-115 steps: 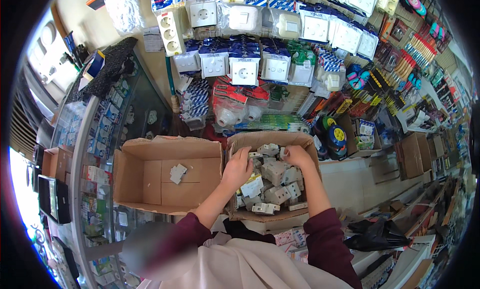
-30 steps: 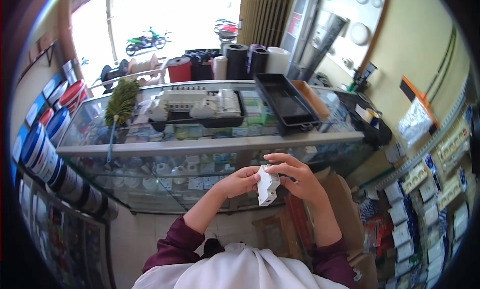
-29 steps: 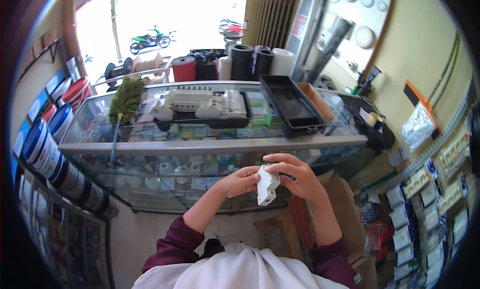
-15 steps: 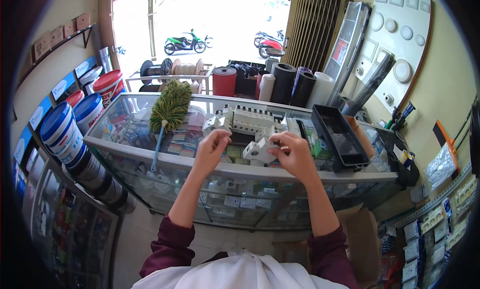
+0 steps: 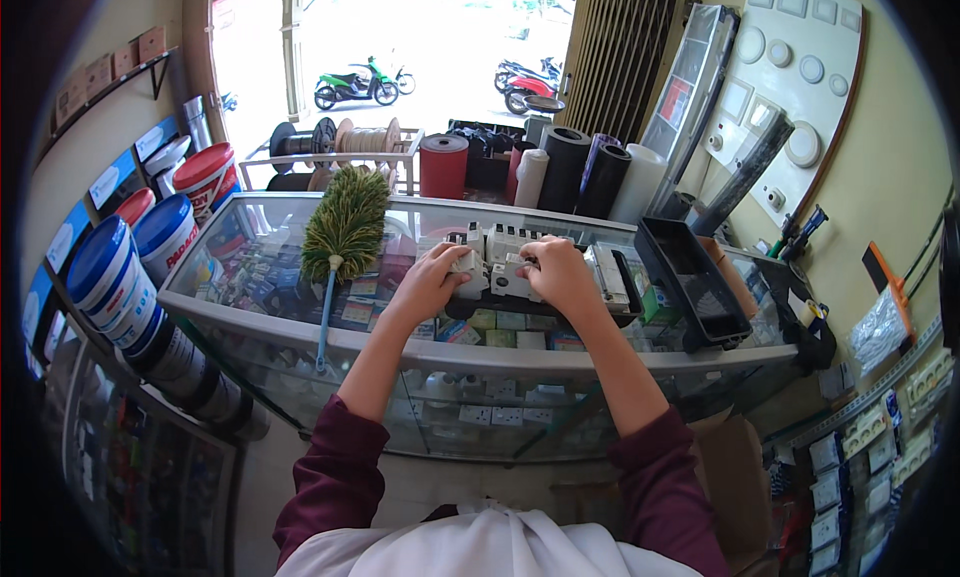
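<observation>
Clamped in the thumb-and-finger grip of the right hand [image 5: 558,273]: a white breaker [image 5: 512,281], at the near side of the black tray [image 5: 510,304] (resting on it or just above, hard to say). At the tray's left end, touching a second white breaker [image 5: 468,264]: the left hand [image 5: 428,280], impossible to tell from here whether gripping or merely leaning there. Best, in judgement, to square the right-hand breaker to the row [image 5: 512,238] toward the tray's far side, keep it level, and loosen the grip only after feeling full support; meanwhile, steady the left end lightly, without shoving the tray along the glass worktop [image 5: 470,356]. Mind toppling neighbours. Farther out, left of the tray, note a feather duster [image 5: 347,220]; right of it, a deeper black tray [image 5: 692,279]; behind it, a red roll [image 5: 443,167].
</observation>
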The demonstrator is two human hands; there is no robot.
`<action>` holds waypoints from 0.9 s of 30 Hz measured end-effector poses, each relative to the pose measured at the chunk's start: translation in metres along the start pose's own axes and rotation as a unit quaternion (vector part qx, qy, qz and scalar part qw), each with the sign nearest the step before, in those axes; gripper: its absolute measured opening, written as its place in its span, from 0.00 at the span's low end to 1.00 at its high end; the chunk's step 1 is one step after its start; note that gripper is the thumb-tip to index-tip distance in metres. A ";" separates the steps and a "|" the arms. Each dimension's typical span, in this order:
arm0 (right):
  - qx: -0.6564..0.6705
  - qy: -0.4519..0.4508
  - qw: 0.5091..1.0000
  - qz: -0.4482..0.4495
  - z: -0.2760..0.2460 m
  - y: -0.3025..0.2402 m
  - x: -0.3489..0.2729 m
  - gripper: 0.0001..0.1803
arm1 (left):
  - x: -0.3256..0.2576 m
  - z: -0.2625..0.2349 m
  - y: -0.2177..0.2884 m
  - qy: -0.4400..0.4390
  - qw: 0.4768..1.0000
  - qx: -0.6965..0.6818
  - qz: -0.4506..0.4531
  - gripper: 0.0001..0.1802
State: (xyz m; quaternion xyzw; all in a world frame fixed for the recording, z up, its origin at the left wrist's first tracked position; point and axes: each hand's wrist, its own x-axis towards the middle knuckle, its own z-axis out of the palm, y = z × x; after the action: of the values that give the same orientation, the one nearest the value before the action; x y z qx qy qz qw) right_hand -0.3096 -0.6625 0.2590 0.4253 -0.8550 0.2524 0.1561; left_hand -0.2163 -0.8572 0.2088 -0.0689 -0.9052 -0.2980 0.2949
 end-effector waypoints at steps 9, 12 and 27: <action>0.051 -0.005 0.999 -0.005 0.003 0.009 0.006 0.11 | 0.001 0.000 -0.009 0.014 0.997 -0.071 -0.024 0.20; 0.076 -0.006 0.997 -0.030 -0.001 0.012 0.001 0.11 | 0.002 0.001 -0.009 0.017 0.997 -0.069 -0.027 0.20; 0.059 -0.046 0.997 -0.028 0.019 0.020 0.019 0.12 | 0.001 -0.005 -0.019 0.014 0.985 -0.157 -0.068 0.21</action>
State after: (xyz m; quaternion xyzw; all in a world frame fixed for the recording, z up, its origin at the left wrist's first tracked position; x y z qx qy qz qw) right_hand -0.3384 -0.6754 0.2464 0.4691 -0.8323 0.2785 0.0983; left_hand -0.2204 -0.8754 0.2035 -0.0487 -0.8454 -0.4569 0.2723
